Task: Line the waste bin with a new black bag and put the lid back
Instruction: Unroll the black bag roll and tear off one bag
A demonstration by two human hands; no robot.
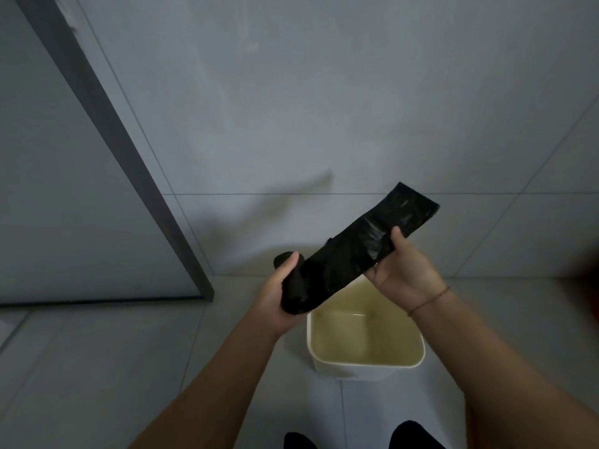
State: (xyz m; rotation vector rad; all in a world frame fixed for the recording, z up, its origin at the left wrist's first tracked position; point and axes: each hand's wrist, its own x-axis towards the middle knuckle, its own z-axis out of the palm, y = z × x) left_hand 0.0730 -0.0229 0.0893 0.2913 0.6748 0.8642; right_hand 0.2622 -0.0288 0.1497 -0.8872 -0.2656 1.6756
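Note:
A cream square waste bin (366,364) stands open on the floor against the wall, with no bag and no lid on it. Above it my left hand (278,296) grips a roll of black bags (293,280). A flat strip of black bag (366,241) runs from the roll up to the right. My right hand (405,267) holds that strip near its middle, thumb on top, and the strip's free end sticks out past it. The lid is not in view.
Grey tiled wall (324,108) rises right behind the bin. A dark door frame (107,131) slants down at the left to the floor. Pale floor tiles (97,367) lie to the left of the bin. Two dark shoe tips (411,435) show at the bottom edge.

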